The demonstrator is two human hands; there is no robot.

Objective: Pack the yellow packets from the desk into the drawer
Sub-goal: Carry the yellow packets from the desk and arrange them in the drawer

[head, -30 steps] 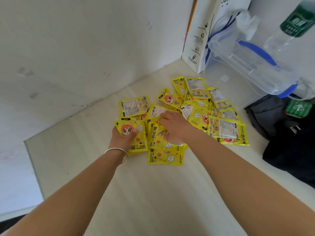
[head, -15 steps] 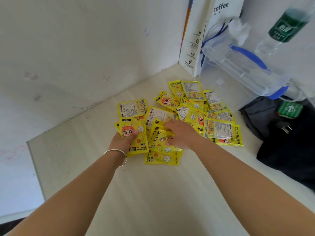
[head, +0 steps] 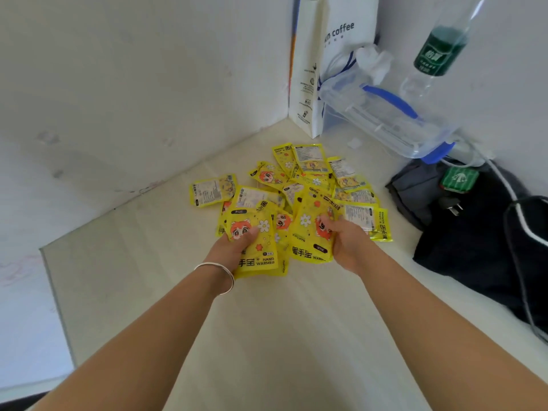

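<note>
L hand (head: 229, 250) grips pkt (head: 264, 243); R hand (head: 347, 244) grips neighbor pkt (head: 308, 234).

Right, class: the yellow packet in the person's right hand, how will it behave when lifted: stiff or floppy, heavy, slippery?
Probably light: the right hand holds the yellow packet by one edge alone. Likely bendy rather than stiff, being a thin flat pouch. Possibly slippery: its film looks glossy.

glossy plastic yellow packets (head: 311, 157) on matt pale wood-grain desk (head: 267, 336); clear plastic box (head: 385, 120)
</note>
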